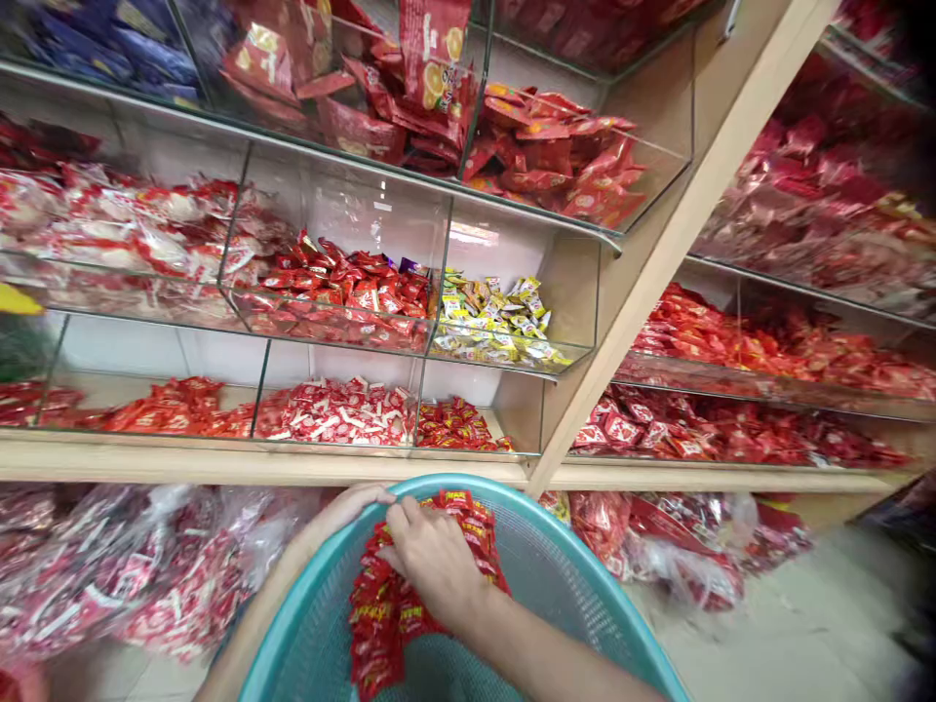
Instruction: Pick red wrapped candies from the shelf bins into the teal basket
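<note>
A large turquoise mesh basket [585, 575] fills the lower middle, before the shelves. My left hand [358, 505] is closed over its upper left rim, with the fingertips partly hidden. Inside the basket hang strips of shiny red snack packets [376, 614] with yellow lettering, some to the left of and some beyond my right hand [435, 556]. The right fingers are curled round the packets near the rim, close to my left hand. The far end of the strips lies lower in the basket; its bottom is partly hidden by my right forearm.
Above the basket rise wooden shelves [219, 463] with clear-fronted bins of red packets [351, 292], yellow-and-white packets [497, 312] and red-and-white sweets [343, 411]. A slanted wooden post [658, 258] divides them. Plastic bags of sweets [168, 565] lie below, and more bags [680, 551] on the floor right.
</note>
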Motion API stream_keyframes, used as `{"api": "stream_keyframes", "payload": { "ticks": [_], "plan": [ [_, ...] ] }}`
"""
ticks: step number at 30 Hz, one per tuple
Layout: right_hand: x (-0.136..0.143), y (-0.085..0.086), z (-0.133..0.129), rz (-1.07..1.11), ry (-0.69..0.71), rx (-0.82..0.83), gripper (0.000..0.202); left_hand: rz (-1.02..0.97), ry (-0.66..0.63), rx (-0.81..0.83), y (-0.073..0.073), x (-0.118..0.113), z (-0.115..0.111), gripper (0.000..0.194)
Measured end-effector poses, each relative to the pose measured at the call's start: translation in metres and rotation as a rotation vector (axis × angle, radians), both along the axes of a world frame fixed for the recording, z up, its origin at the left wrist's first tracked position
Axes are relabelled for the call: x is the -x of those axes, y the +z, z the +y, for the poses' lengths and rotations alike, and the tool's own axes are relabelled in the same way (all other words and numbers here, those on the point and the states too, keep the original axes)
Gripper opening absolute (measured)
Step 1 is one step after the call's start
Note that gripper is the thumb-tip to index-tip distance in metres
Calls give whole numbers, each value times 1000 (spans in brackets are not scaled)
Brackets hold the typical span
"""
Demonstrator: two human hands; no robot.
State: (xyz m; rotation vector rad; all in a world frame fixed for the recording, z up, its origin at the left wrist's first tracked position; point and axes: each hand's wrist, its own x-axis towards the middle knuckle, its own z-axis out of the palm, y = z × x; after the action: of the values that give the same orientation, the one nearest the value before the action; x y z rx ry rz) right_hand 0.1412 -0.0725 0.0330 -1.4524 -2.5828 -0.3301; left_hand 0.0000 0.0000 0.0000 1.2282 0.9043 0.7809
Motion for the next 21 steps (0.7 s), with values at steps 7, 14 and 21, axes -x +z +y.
{"api": "stream_keyframes", "payload": {
  "ticks": [7, 14, 21],
  "plan": [
    [-8, 3, 3, 103, 19, -46, 38, 0, -11, 4, -4, 0, 1, 15],
    [-87, 60, 71, 217, -203, -104, 19, -78, -147, 110, 5, 0, 0, 30],
    [-135, 33, 155, 137, -385, 189, 14, -38, -141, 42, 2, 0, 6, 34]
  ]
}}
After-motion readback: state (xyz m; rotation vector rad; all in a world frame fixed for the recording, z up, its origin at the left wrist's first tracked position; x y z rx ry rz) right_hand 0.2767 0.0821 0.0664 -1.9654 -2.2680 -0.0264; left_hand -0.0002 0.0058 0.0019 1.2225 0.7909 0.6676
